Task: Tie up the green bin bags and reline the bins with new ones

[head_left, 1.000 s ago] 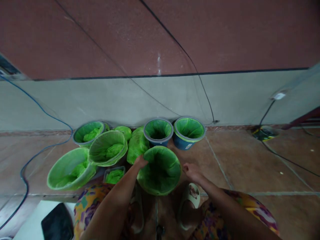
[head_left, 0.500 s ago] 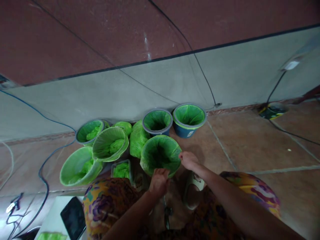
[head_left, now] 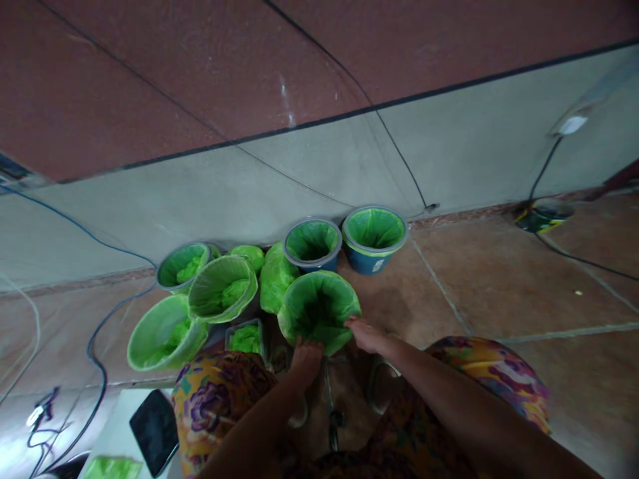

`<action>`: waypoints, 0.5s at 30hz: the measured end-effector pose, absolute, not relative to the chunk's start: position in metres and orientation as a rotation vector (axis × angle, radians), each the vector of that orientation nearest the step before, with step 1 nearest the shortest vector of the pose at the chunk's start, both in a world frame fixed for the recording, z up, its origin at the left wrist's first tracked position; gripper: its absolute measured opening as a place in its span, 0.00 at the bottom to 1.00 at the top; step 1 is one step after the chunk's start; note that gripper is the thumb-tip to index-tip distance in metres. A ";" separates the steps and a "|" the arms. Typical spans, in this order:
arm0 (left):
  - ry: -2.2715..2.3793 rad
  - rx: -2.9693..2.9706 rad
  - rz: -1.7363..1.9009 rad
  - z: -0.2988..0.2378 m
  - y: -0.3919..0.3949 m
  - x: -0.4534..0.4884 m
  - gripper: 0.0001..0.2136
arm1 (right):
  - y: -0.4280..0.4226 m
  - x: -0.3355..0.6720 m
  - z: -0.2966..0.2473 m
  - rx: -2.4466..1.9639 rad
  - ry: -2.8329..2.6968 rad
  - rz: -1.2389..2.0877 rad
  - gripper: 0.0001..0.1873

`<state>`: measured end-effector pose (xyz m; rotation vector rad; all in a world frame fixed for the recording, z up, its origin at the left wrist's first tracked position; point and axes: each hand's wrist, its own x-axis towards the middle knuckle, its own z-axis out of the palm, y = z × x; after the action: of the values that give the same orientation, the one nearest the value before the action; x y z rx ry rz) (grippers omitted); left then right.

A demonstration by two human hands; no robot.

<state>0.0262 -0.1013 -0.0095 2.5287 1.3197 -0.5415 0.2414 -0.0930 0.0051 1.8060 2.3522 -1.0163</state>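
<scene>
A bin (head_left: 285, 326) lined with a thin green plastic bag (head_left: 342, 299) stands between my feet, its mouth facing up at me. On the near left of its rim, my left hand (head_left: 307, 358) has its fingers curled over the bag's edge. My right hand (head_left: 367, 334) grips the same edge on the right side, fingers bent over it. The fingertips of both hands are partly hidden inside the rim. Behind this bin are a blue bucket (head_left: 305, 268) and another blue bucket (head_left: 368, 261), both with grey rims and green liners.
To the left stand several more lined bins (head_left: 144, 319) with crumpled green bags inside. A small clear tub (head_left: 245, 338) holds more green plastic. A phone (head_left: 154, 432) lies on a white surface (head_left: 112, 422). A blue cable (head_left: 94, 362) crosses the floor; the wall (head_left: 224, 193) runs behind.
My left hand has shifted slightly left along the near rim, and my right hand has moved down and inward on the right side. The view has turned a little.
</scene>
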 end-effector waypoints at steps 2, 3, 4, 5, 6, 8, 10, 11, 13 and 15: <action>1.278 2.584 -0.588 -0.009 -0.093 0.012 0.14 | -0.091 0.243 0.012 1.815 2.405 -1.002 0.27; 1.260 2.604 -0.619 -0.007 -0.089 0.005 0.14 | -0.089 0.244 0.016 1.818 2.442 -0.997 0.27; 1.242 2.625 -0.646 -0.003 -0.084 -0.002 0.14 | -0.088 0.245 0.021 1.819 2.484 -0.990 0.27; 1.242 2.647 -0.659 0.001 -0.080 -0.008 0.14 | -0.086 0.246 0.025 1.827 2.522 -0.979 0.25; 1.260 2.665 -0.656 0.007 -0.078 -0.013 0.14 | -0.085 0.247 0.029 1.840 2.551 -0.968 0.24; 1.340 2.684 -0.596 0.020 -0.078 -0.014 0.16 | -0.082 0.250 0.033 1.877 2.576 -0.936 0.21; 1.414 2.652 -0.493 0.032 -0.085 -0.004 0.18 | -0.082 0.251 0.033 1.893 2.562 -0.894 0.20; 1.422 2.620 -0.438 0.037 -0.091 0.003 0.18 | -0.082 0.252 0.030 1.878 2.554 -0.877 0.20; 1.398 2.553 -0.329 0.042 -0.103 0.021 0.18 | -0.083 0.252 0.024 1.816 2.544 -0.865 0.20; 1.348 2.511 -0.285 0.040 -0.115 0.038 0.15 | -0.083 0.251 0.015 1.758 2.530 -0.880 0.18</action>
<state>0.0384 -0.1147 0.0401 2.5110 1.3484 -0.2855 0.2506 -0.0831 0.0151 1.7584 2.5299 -0.8803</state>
